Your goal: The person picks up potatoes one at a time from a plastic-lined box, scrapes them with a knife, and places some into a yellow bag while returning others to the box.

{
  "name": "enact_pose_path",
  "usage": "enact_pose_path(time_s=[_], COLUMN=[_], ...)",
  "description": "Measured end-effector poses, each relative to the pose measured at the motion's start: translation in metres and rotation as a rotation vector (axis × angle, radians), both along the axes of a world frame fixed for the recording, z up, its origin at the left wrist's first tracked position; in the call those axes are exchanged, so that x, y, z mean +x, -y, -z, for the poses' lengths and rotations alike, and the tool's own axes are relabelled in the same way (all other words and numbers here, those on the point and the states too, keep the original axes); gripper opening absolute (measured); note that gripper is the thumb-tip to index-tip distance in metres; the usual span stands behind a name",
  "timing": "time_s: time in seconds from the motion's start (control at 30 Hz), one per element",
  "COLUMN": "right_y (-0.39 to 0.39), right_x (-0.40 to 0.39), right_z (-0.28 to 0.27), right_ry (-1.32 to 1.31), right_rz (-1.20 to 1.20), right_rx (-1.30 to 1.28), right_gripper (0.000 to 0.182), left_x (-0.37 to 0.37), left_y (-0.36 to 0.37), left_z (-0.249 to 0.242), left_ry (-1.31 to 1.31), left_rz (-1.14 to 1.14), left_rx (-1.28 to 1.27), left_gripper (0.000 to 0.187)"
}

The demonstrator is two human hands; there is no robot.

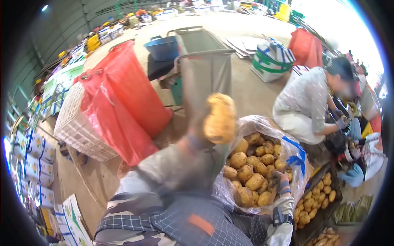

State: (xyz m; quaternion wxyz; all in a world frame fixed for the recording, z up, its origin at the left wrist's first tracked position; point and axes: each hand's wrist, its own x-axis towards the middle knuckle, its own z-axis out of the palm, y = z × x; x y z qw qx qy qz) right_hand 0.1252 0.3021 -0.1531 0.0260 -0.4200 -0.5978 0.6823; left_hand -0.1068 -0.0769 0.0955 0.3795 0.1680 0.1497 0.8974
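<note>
A large yellow potato [220,119] is raised in front of me, with my left hand [199,128] closed around its left side; the hand and sleeve are smeared by motion. Below it, a clear plastic bag [301,174] stands open, holding many potatoes [254,181]. My right hand [280,178], in a greyish glove, is at the bag's right side, against the potatoes. Its fingers are curled, and what they grip cannot be made out. A dark band device sits on that wrist.
Left stand red sacks [141,96] beside a white plastic crate [84,123]. Ahead are a grey fabric bin [207,74] and a blue tub [162,48]. A black crate of smaller potatoes [314,201] is at right, near a crouching person [305,98].
</note>
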Motion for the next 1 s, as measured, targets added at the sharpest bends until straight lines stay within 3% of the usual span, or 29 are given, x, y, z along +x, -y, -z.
enact_pose_path(time_s=[0.03, 0.07, 0.1, 0.23, 0.3, 0.4, 0.5, 0.57, 0.6, 0.7, 0.73, 0.83, 0.9, 0.97, 1.0], right_y=[0.022, 0.036, 0.027, 0.011, -0.008, -0.043, -0.037, -0.030, -0.025, -0.006, 0.004, 0.055, 0.054, 0.051, 0.041], right_x=[0.004, 0.003, 0.006, 0.011, 0.016, 0.017, 0.024, 0.024, 0.028, 0.039, 0.039, 0.029, 0.026, 0.025, 0.021], right_z=[-0.045, -0.067, -0.055, -0.016, 0.015, 0.049, 0.054, 0.043, 0.036, 0.016, 0.004, -0.072, -0.064, -0.050, -0.018], right_ry=[0.001, 0.053, 0.016, -0.021, -0.046, -0.043, -0.059, -0.068, -0.062, -0.066, -0.056, 0.020, 0.058, 0.101, 0.182], right_rz=[-0.022, -0.044, -0.036, -0.006, -0.011, -0.063, -0.062, -0.053, -0.055, -0.027, -0.026, -0.058, -0.055, -0.036, -0.224], right_rx=[-0.060, -0.021, -0.132, -0.131, -0.121, -0.028, 0.078, 0.117, 0.118, 0.124, 0.104, -0.017, -0.030, -0.023, 0.313], right_gripper=[0.023, 0.019, 0.020, 0.024, 0.026, 0.028, 0.029, 0.029, 0.030, 0.029, 0.029, 0.025, 0.022, 0.019, 0.026], left_x=[-0.011, -0.009, -0.016, -0.048, -0.058, -0.104, -0.161, -0.189, -0.204, -0.237, -0.239, -0.250, -0.267, -0.286, -0.277], left_y=[0.046, 0.089, 0.127, 0.286, 0.347, 0.419, 0.491, 0.516, 0.532, 0.589, 0.592, 0.641, 0.682, 0.710, 0.691], left_z=[-0.011, -0.030, -0.043, -0.078, -0.108, -0.140, -0.124, -0.098, -0.083, -0.018, -0.008, -0.015, -0.029, -0.041, -0.055], left_ry=[-0.036, -0.048, -0.070, -0.292, -0.259, -0.116, -0.050, 0.085, 0.177, 0.086, 0.037, -0.366, -0.874, -1.301, -1.462], left_rz=[-0.062, -0.241, -0.515, -0.935, -1.202, -1.589, -1.564, -1.420, -1.310, -0.532, -0.494, -0.541, -0.458, -0.336, -0.317], left_rx=[0.025, -0.127, -0.240, -0.147, -0.140, -0.319, -0.549, -0.721, -0.805, -1.049, -1.206, -1.861, -2.312, -2.530, -2.598], left_gripper=[0.060, 0.056, 0.058, 0.071, 0.056, 0.058, 0.065, 0.064, 0.062, 0.050, 0.049, 0.048, 0.048, 0.048, 0.048])
